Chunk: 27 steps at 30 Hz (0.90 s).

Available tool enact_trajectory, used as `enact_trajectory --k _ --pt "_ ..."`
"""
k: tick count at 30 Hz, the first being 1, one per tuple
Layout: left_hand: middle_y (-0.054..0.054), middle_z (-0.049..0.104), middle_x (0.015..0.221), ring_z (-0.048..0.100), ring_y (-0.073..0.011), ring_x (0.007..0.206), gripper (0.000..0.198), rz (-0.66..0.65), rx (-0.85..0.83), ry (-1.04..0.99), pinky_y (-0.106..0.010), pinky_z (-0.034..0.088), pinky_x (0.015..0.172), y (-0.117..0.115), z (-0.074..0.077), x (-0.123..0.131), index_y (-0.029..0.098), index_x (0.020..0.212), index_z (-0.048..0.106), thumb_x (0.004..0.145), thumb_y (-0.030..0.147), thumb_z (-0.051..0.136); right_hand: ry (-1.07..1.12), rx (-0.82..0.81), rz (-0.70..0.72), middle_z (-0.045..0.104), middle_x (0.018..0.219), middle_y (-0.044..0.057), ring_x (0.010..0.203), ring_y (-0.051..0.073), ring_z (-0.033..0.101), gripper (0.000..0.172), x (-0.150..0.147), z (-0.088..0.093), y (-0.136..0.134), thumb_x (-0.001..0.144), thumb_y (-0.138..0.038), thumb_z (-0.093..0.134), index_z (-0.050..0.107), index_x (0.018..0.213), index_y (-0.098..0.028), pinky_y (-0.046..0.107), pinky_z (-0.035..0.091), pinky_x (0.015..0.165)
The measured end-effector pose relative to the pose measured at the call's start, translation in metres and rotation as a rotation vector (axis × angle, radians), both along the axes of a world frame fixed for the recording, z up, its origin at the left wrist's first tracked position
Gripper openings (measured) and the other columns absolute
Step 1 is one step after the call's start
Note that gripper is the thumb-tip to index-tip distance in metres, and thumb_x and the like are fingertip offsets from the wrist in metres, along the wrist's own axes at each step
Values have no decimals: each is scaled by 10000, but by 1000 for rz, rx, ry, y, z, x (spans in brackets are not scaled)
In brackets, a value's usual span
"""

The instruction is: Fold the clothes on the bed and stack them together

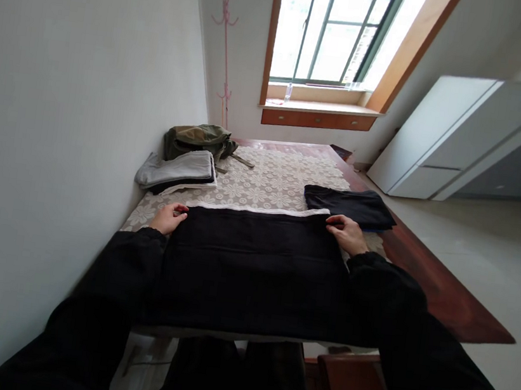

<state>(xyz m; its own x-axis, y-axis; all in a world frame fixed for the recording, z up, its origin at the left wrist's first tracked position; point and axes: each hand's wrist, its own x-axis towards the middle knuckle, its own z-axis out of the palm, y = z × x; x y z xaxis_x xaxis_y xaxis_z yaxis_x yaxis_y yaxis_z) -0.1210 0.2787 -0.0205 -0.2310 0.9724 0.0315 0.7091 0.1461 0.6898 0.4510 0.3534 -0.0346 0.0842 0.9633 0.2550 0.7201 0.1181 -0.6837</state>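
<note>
A black piece of folded clothing point(250, 270) lies flat across the near part of the table, with a white strip along its far edge. Its exact kind does not show. At its far left corner, my left hand point(170, 217) pinches the cloth between thumb and fingers. My right hand point(347, 233) grips the far right corner in the same way. Just beyond my right hand rests a folded dark garment point(349, 207). Farther left is a stack of folded clothes point(178, 170), grey on top with black and white below.
An olive backpack point(198, 139) sits behind the stack, close to the left wall. A patterned lace tablecloth point(276, 181) covers much of the reddish wooden table point(439, 295). A brown chair point(355, 386) stands at the near right. Beyond are a pink coat rack point(226, 37) and a white fridge point(442, 129).
</note>
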Motion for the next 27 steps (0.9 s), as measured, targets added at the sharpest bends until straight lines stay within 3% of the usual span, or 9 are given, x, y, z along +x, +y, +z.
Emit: enact_trajectory --k 2,5,11,15,18,23,27 --pt "-41 733 780 668 -209 697 382 -16 -19 -61 -348 556 757 1 0 -1 198 1006 777 711 437 731 -18 -11 0 772 858 61 783 231 721 221 0 0 1 731 -327 635 763 875 -218 380 580 810" --pt "-1 666 632 621 -193 612 470 -35 -52 -159 -326 535 675 2 1 -1 187 1019 796 664 494 764 -45 -22 22 796 949 69 844 244 733 236 -1 3 1 730 -338 654 793 887 -230 390 575 861" --pt "-42 729 747 617 -177 673 598 -57 -127 -337 -268 483 616 -3 12 1 152 1021 811 572 545 856 -68 -90 142 806 821 40 773 247 744 193 -2 16 -7 719 -417 732 814 796 -261 356 593 812" --pt "-37 703 757 479 -112 569 641 -63 -181 -389 -226 333 486 -9 20 3 149 1028 816 549 571 882 -28 -17 151 799 1124 92 969 288 750 361 1 26 -17 793 -497 677 826 989 -233 402 590 919" --pt "-7 618 662 390 -91 521 647 -63 -220 -403 -219 247 458 -12 25 7 139 1016 810 557 589 883 102 36 204 747 1292 98 1171 326 697 430 2 32 -27 828 -557 681 817 1080 -236 430 562 1011" --pt "53 459 539 367 -100 491 684 -31 -200 -393 -226 255 466 -18 34 16 132 1096 781 619 617 847 380 -37 268 779 1238 53 1276 337 644 491 2 36 -51 798 -636 755 811 1116 -266 491 457 1157" --pt "11 585 676 364 -93 512 715 -23 -92 -396 -237 284 468 -43 52 24 160 1258 737 702 605 796 645 -1 250 789 1205 69 1256 326 659 430 3 43 -74 802 -582 779 814 1089 -263 487 497 1118"
